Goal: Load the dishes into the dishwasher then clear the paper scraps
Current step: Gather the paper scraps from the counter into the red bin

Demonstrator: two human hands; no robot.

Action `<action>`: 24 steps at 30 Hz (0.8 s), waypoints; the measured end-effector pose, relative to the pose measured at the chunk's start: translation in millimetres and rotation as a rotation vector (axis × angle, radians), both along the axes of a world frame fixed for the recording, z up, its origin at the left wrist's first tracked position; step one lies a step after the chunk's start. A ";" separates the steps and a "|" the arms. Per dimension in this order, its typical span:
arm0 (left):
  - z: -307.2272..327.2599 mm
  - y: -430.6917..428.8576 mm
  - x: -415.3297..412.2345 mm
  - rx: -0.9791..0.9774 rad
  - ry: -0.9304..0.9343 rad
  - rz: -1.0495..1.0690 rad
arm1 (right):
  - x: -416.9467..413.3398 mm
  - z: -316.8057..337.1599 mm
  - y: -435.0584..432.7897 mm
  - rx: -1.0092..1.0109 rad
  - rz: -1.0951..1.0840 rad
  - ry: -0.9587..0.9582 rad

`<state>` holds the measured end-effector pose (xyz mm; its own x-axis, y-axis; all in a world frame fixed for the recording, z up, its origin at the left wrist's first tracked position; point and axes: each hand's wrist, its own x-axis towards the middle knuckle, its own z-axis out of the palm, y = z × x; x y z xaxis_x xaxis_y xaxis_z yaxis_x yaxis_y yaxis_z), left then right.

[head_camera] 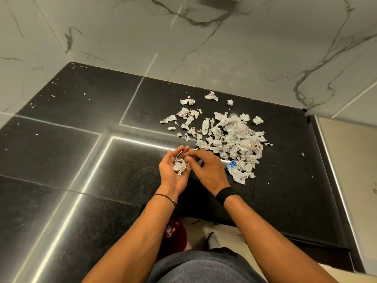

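A black speckled countertop (81, 129) carries a loose heap of crumpled paper scraps (230, 139) toward its right side.

One head-worn wide-angle view looks steeply down, close over the black counter (61, 160) toward the marble wall (204, 48)
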<state>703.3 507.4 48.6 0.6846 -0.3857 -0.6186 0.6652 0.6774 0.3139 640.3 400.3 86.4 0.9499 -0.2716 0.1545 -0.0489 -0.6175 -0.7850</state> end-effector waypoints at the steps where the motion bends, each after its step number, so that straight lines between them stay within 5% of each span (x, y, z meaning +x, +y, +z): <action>1: 1.5 0.9 1.6 -0.015 -0.001 -0.008 | 1.1 -1.4 -3.2 0.010 -0.047 -0.001; 5: 2.8 9.2 3.4 -0.053 -0.004 -0.005 | 15.4 -15.4 -24.8 -0.147 -0.110 0.064; 13: 3.6 12.3 22.9 0.048 -0.034 0.095 | 58.5 -46.2 -50.4 -0.605 0.101 0.145; 15: 3.6 8.4 29.9 0.071 -0.035 0.127 | 61.5 -45.6 -53.3 -0.557 0.089 0.089; 19: 1.7 -9.2 44.2 0.071 -0.032 0.163 | 66.3 -22.1 -42.1 -0.130 0.100 0.008; 24: 3.8 -24.0 54.2 -0.005 -0.017 0.198 | 83.6 -3.4 -39.5 0.035 0.171 -0.085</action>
